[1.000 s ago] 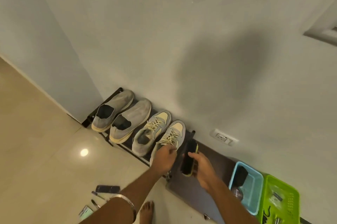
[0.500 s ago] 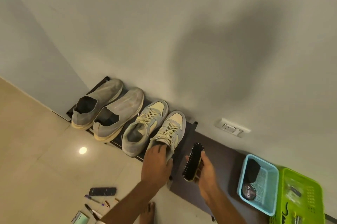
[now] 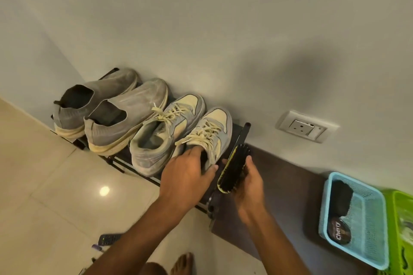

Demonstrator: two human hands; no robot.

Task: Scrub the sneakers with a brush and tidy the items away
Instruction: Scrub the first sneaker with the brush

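Left hand (image 3: 187,176) now gripping grey-cream laced sneaker (image 3: 207,138) at rack's right end; right hand (image 3: 248,183) holding black-bristled brush (image 3: 233,168), swung closer; scrubbing imminent.

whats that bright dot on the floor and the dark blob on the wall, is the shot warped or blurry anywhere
Head view: the bright dot is a light's glare on the glossy floor tile; the dark blob on the wall is a soft shadow, probably the person's; wide-angle warp tilts the wall and bends its base; the green basket at the right edge is smeared, while the sneakers look fairly sharp.
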